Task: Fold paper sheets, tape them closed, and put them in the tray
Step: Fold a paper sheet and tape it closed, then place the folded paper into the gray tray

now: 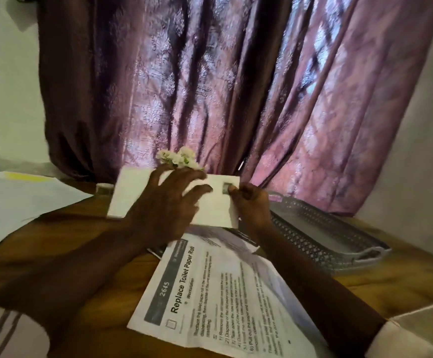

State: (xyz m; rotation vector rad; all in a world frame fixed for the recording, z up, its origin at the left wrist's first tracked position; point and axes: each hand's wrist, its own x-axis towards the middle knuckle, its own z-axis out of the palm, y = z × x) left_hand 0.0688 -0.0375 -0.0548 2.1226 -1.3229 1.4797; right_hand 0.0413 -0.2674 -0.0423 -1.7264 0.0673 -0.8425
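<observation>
- I see the left hand (163,208) wide open, fingers straight and splayed, laid flat across the middle of the folded sheet (132,192).
- The right hand (251,205) is curled narrow. Its thumb and fingers pinch the sheet's right end, with the thumb tip just beside a small dark piece of tape (226,188).
- The folded sheet sits towards the far edge of the table (404,280), about mid-width. Its long axis runs left to right, and the right end looks slightly nearer to me. I cannot tell whether it rests on the wood or is lifted off it.
- The sheet is plain white paper, a flat oblong with crisp edges.
- The tray (365,251) is grey, plastic-looking, with perforated walls and a loop handle. It stands at the right side of the table, just beside the right hand.
- A printed sheet (223,293) headed "Replace Toilet Paper Roll" lies creased near the front edge, under my forearms.
- Loose white sheets (16,202) spread over the left side.
- The table is glossy brown wood.
</observation>
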